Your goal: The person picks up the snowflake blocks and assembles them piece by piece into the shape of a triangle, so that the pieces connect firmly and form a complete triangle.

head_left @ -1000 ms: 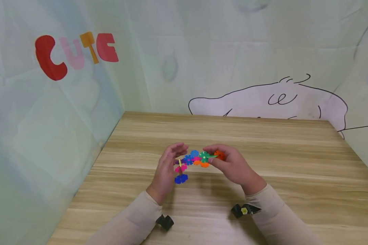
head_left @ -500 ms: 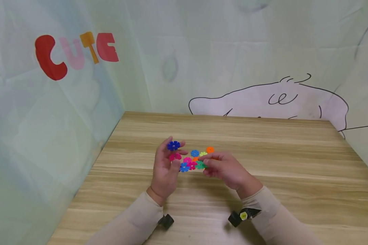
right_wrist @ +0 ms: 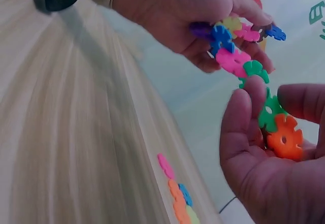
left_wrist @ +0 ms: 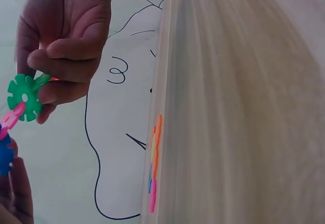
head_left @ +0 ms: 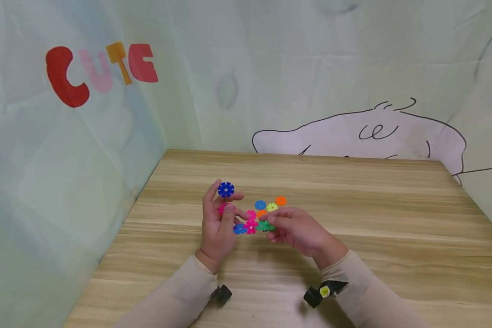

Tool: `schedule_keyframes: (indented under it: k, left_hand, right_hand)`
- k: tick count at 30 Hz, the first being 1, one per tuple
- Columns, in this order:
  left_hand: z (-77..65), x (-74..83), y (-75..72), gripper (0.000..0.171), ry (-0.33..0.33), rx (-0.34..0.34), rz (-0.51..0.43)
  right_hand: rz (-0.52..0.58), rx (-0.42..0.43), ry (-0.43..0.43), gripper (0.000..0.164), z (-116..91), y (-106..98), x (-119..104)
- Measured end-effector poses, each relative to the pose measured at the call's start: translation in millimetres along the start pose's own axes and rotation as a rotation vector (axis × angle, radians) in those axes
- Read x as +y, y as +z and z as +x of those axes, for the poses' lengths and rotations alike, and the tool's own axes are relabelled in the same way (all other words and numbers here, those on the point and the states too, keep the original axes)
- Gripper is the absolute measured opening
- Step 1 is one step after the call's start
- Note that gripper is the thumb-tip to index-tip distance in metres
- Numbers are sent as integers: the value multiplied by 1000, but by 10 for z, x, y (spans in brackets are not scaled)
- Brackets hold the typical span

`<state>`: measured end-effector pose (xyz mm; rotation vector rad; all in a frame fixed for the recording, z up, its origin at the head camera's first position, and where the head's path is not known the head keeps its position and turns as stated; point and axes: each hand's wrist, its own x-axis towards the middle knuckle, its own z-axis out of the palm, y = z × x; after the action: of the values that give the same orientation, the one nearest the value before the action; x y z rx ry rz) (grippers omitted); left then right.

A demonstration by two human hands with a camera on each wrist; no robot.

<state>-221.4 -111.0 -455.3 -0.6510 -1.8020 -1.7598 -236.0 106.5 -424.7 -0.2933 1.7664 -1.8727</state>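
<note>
A chain of interlocking notched plastic discs hangs in the air between my hands. My left hand (head_left: 216, 230) grips its left end, thumb over a pink disc, with a dark blue disc (head_left: 226, 189) standing above the fingers. From there it runs through a lighter blue disc (right_wrist: 222, 40), a pink disc (head_left: 251, 227) and green discs (right_wrist: 256, 71). Finger and thumb of my right hand (head_left: 301, 231) pinch a green disc (right_wrist: 272, 112) near the other end. An orange end disc (right_wrist: 285, 136) sits inside that hand, hidden in the head view.
Several loose discs lie flat on the wooden table (head_left: 352, 196) just behind the chain: pink (head_left: 251, 213), blue (head_left: 260, 205), yellow (head_left: 272, 207) and orange (head_left: 280, 201). Printed cloth walls (head_left: 311, 91) stand along the table's back and left. Black wrist cameras (head_left: 313, 297) hang beneath both sleeves.
The chain has been turned, its dark blue end swinging from low to above the left hand. My right hand has come slightly left and down, and the loose discs behind are now uncovered.
</note>
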Motion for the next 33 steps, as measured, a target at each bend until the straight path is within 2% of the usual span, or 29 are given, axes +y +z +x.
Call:
schedule_keyframes:
  k: [3, 6, 11, 14, 16, 24, 29, 33]
  left_hand:
    - [-3, 12, -3, 55, -72, 5, 0]
    - [-4, 8, -2, 53, -121, 7, -2]
    - [-3, -2, 6, 53, -151, 6, -5]
    - [-4, 0, 11, 52, -166, 7, 1]
    - [-5, 4, 14, 52, -178, 7, 8]
    - [3, 17, 28, 52, -209, -26, -8]
    - [5, 16, 37, 52, -208, -48, -15]
    - [0, 22, 40, 52, -205, -53, -15]
  right_hand:
    - [-148, 18, 13, 36, 11, -42, 1]
    - [-311, 82, 12, 38, 15, -116, -15]
    - [-479, 235, -41, 34, 41, -258, -7]
    - [-547, 269, -61, 30, 74, -320, 34]
    - [-598, 259, -55, 30, 104, -346, 76]
    - [-844, 133, -4, 36, 168, -384, 184]
    - [-916, 121, 20, 38, 174, -381, 193]
    - [-918, 151, 49, 29, 188, -394, 206]
